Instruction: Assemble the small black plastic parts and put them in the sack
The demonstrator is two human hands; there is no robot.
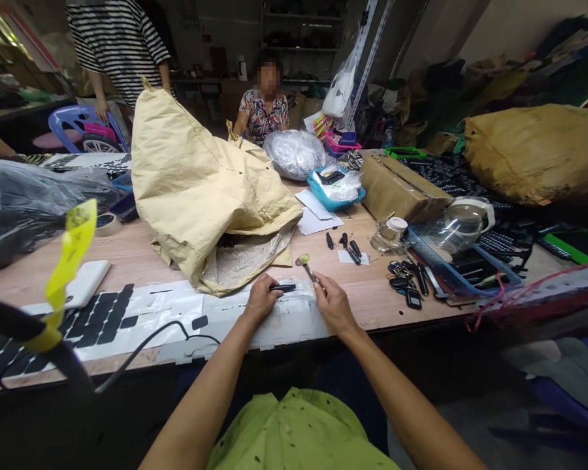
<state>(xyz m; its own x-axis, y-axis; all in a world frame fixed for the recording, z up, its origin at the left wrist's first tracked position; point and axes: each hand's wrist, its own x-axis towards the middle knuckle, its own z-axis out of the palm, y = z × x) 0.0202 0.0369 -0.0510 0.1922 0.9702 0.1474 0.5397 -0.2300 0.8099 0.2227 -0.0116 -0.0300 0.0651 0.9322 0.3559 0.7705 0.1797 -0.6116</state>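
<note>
My left hand (262, 297) is closed round a small black piece (287, 287) that sticks out to the right over a clear sheet. In my right hand (332, 301) is the handle of a small hammer (304, 262), its head raised up and to the left of my fingers. Both hands are above a translucent grey board (294, 324) at the table's front edge. A large beige sack (200, 183) lies just beyond my left hand, its mouth facing me. Several black pieces (355, 248) lie on the table beyond my right hand.
Rows of black pads (108, 316) and a white box (88, 282) lie left. Keys (400, 274), a glass jar (389, 235), a blue basket (490, 266) and a cardboard box (402, 186) are right. A person (265, 108) sits across; another (122, 52) stands back left.
</note>
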